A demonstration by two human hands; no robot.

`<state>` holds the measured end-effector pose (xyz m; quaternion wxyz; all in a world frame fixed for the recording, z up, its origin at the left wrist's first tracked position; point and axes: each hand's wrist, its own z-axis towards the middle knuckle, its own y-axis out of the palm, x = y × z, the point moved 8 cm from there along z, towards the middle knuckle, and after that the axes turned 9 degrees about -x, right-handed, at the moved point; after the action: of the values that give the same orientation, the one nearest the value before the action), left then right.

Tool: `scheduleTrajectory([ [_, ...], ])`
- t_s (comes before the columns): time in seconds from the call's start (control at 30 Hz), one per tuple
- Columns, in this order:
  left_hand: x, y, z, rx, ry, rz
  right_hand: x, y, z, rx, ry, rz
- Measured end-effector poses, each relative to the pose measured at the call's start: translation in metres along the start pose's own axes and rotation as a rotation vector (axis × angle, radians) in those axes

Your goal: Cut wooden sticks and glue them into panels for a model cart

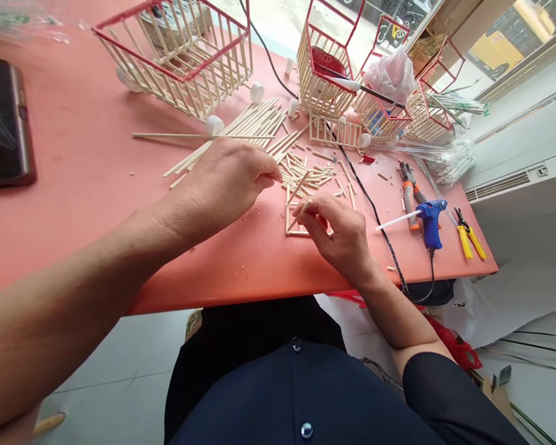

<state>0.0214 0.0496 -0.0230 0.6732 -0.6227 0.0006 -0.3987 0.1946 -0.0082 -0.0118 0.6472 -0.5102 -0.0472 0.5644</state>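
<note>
My left hand (pixel 234 176) is closed in a pinch above the table, just left of the short cut sticks (pixel 312 176); whatever its fingertips may hold is hidden. Between the thumb and fingers of my right hand (pixel 340 228) is a short wooden stick (pixel 300 216), slanting over a small stick frame (pixel 288 217) that lies flat near the table edge. Part of that frame is covered by the right hand. Behind my left hand, long wooden sticks (pixel 254 120) lie in a loose pile.
Stick-built carts with red rims stand at the back, one large cart (pixel 204 80) on the left. On the right lie a blue glue gun (pixel 430 222), orange-handled pliers (pixel 410 198) and yellow-handled cutters (pixel 469 238). A black cable (pixel 366 191) crosses the table. A phone (pixel 4 123) lies far left.
</note>
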Motion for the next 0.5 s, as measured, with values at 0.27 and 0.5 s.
scheduleTrajectory([
  [0.27,-0.011,0.014,0.013,-0.085,-0.113,0.131,-0.002,0.003,0.001,0.007,-0.041,-0.027],
  [0.5,-0.025,0.006,0.029,-0.082,-0.102,0.121,0.000,0.008,0.000,-0.010,-0.037,-0.029],
])
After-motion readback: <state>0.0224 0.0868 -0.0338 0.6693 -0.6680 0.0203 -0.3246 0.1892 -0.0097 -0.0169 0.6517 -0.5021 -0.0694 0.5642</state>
